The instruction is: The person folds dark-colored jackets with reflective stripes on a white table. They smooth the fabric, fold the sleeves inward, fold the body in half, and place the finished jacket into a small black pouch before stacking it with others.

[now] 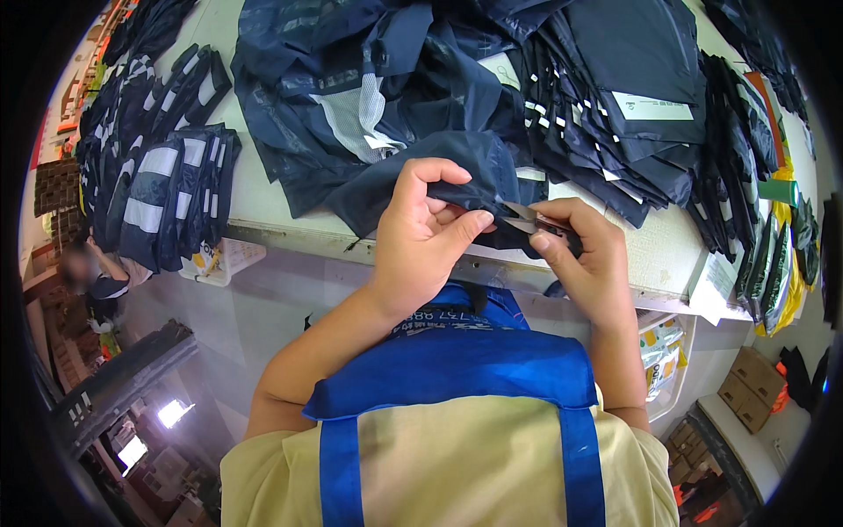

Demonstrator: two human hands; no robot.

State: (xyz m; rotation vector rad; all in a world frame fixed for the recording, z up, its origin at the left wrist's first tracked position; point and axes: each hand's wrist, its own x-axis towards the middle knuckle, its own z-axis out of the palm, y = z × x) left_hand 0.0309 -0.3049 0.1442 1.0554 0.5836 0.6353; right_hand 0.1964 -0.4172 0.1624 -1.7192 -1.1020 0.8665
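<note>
Near the table's front edge, my left hand [430, 220] pinches a fold of a dark navy garment [457, 162] between thumb and fingers. My right hand [584, 250] grips a small pair of thread snips [524, 219], whose pointed blades reach left to the garment's edge beside my left fingertips. The blades look parted. The garment spreads back over the table in a loose heap, with a patch of pale mesh lining [351, 114] showing. My right fingers hide most of the snips' handle.
Stacks of folded navy pieces with white labels [654, 107] lie at the back right. Folded navy pieces with reflective strips [158, 162] hang over the table's left end. Below the table are a white basket [230, 262] and packets [660, 351]. Another person [110, 272] is far left.
</note>
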